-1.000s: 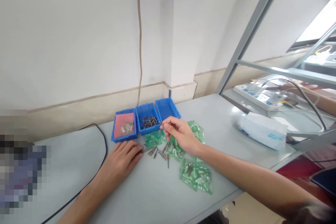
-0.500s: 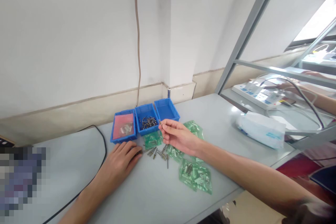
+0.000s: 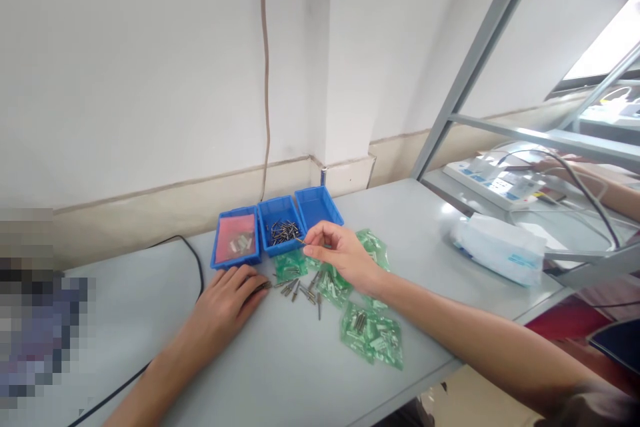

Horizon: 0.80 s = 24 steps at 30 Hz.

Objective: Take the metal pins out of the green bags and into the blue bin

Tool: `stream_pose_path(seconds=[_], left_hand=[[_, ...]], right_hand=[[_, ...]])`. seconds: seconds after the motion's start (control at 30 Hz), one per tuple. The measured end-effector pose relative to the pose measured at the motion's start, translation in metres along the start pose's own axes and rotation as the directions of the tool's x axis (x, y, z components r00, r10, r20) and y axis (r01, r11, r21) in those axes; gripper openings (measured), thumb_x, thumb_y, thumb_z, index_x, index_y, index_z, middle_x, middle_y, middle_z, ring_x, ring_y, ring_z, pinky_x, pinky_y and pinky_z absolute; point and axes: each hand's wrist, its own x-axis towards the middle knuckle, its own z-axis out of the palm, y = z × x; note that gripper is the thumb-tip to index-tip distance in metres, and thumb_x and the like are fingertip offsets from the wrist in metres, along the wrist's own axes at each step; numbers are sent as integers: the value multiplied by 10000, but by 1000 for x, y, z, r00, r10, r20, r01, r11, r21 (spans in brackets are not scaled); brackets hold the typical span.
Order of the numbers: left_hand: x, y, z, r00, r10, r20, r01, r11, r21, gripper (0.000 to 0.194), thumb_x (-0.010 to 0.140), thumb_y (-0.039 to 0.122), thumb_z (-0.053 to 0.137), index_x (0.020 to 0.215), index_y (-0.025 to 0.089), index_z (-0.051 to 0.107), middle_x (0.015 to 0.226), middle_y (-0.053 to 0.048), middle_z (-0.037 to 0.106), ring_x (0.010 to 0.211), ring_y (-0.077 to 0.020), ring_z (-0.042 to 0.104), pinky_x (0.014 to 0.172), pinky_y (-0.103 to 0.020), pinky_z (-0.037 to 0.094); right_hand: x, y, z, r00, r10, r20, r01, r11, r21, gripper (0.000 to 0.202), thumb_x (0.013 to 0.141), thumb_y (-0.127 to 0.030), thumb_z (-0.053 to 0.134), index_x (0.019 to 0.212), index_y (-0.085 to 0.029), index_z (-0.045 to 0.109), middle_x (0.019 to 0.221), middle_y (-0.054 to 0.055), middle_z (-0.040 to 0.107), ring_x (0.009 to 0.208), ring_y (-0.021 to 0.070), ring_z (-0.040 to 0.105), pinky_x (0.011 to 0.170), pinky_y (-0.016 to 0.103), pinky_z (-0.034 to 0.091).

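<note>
My right hand (image 3: 347, 257) pinches a small slim metal bit (image 3: 301, 241) between thumb and fingertips, over the front edge of the middle blue bin (image 3: 265, 209), which holds many dark metal bits (image 3: 285, 232). My left hand (image 3: 227, 297) rests on the table with its fingers curled over a few metal bits (image 3: 263, 286), partly hidden under them. Between my hands lie several loose shanked bits (image 3: 295, 289). Green plastic bags (image 3: 373, 335) with small metal parts lie below and behind my right hand.
The left blue bin (image 3: 214, 250) holds a pink sheet and a clear packet; the right blue bin (image 3: 317, 203) stands beside the middle one. A black cable (image 3: 197, 260) runs along the left. On the right are a metal frame (image 3: 480, 57), a white package (image 3: 500, 247) and another person's arm (image 3: 600, 183).
My right hand has turned slightly, and the bit in its fingertips now points left toward the middle bin. My left hand has barely moved.
</note>
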Motion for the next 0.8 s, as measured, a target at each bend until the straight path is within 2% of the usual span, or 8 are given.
stream_pose_path(seconds=[0.13, 0.33, 0.57, 0.8], left_hand=[[-1, -1, 2, 1000, 5, -4, -5, 1000, 0, 220, 1131, 340, 497, 1209, 235, 675, 1134, -58, 695, 997, -222, 637, 896, -367, 449], [0, 0, 3, 1000, 8, 8, -8, 1000, -4, 225, 1138, 347, 488, 1184, 231, 675, 1115, -43, 696, 977, -215, 631, 881, -359, 434], [0, 2, 2, 999, -4, 36, 4, 1000, -14, 232, 1145, 349, 469, 1192, 243, 669, 1125, -40, 693, 969, -219, 624, 883, -364, 422], [0, 2, 1, 999, -9, 48, 10, 1000, -15, 236, 1145, 348, 465, 1192, 245, 672, 1116, -35, 691, 971, -216, 626, 891, -362, 427]], right_hand=[[0, -1, 0, 1000, 22, 15, -23, 999, 48, 255, 866, -421, 851, 948, -223, 713, 789, -37, 583, 680, 129, 506, 643, 274, 402], [1, 3, -2, 998, 44, 40, -50, 987, 154, 273, 917, -456, 812, 990, -209, 722, 865, -12, 631, 668, 115, 498, 647, 276, 374], [3, 4, -2, 982, 159, 100, -186, 898, 399, 307, 906, -471, 829, 922, -189, 711, 812, -4, 587, 639, 109, 456, 638, 282, 349], [4, 1, -1, 987, 147, 68, -162, 880, 446, 315, 881, -429, 858, 857, -180, 665, 821, -6, 576, 647, 106, 442, 643, 285, 347]])
